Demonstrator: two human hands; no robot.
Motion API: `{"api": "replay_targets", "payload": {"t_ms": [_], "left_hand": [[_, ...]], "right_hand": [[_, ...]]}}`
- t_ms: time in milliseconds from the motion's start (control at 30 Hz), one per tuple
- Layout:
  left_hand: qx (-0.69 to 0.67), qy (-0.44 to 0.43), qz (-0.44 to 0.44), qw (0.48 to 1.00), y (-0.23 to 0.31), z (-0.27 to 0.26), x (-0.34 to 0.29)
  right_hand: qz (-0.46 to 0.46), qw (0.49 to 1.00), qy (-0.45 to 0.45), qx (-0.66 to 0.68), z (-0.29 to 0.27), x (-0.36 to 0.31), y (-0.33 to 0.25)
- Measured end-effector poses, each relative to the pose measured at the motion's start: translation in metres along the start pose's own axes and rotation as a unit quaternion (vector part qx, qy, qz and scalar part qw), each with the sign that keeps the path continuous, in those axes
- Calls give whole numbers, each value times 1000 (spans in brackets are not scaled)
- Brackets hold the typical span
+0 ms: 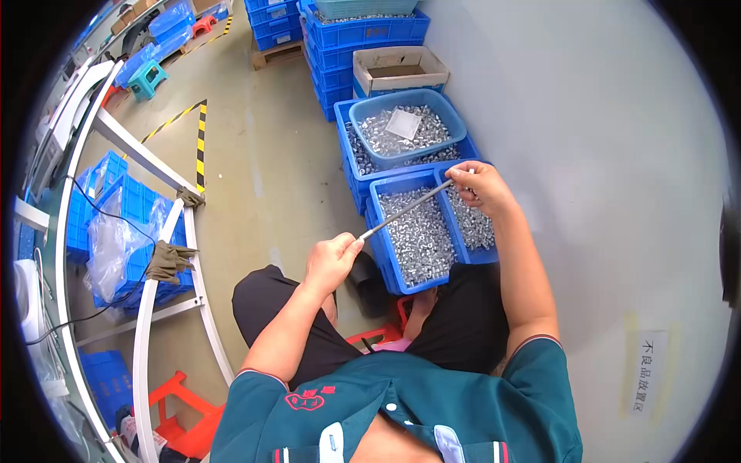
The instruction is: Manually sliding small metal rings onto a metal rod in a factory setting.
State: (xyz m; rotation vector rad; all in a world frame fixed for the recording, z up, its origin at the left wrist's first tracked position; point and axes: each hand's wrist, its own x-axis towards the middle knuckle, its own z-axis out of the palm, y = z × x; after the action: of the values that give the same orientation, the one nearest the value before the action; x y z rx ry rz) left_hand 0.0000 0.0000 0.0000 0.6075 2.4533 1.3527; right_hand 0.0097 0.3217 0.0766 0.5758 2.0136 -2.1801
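A thin grey metal rod (407, 210) slants between my two hands, its right end higher and farther off than its left. My left hand (330, 262) is closed on the near end, where a lighter tip shows at the fingers. At the far end my right hand (480, 187) pinches the rod; a small shiny bit beside its fingertips is too small to name. Beneath the rod stands a blue divided bin (382, 255) full of small silvery metal parts (421, 239). My right hand hovers over its right compartment.
Behind the bin, a light blue basin (355, 127) of metal parts with a white card (403, 123) sits on a blue crate. Farther back are a carton (401, 83) and stacked blue crates (332, 58). A grey wall (587, 154) runs along the right, a white frame (147, 332) on the left.
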Motion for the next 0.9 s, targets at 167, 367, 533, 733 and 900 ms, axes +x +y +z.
{"api": "replay_targets", "payload": {"t_ms": [167, 367, 533, 733, 900], "left_hand": [[-88, -25, -18, 996, -5, 5, 5], [-191, -45, -16, 980, -10, 8, 10], [-232, -53, -3, 971, -16, 7, 8], [-289, -81, -14, 954, -17, 8, 7], [-284, -84, -20, 955, -19, 10, 7]], "right_hand": [[27, 997, -39, 55, 21, -4, 0], [63, 963, -130, 226, 6, 0, 6], [84, 928, -116, 344, 11, -1, 0], [51, 941, -106, 316, 9, 1, 7], [45, 939, -106, 323, 6, 1, 9]]}}
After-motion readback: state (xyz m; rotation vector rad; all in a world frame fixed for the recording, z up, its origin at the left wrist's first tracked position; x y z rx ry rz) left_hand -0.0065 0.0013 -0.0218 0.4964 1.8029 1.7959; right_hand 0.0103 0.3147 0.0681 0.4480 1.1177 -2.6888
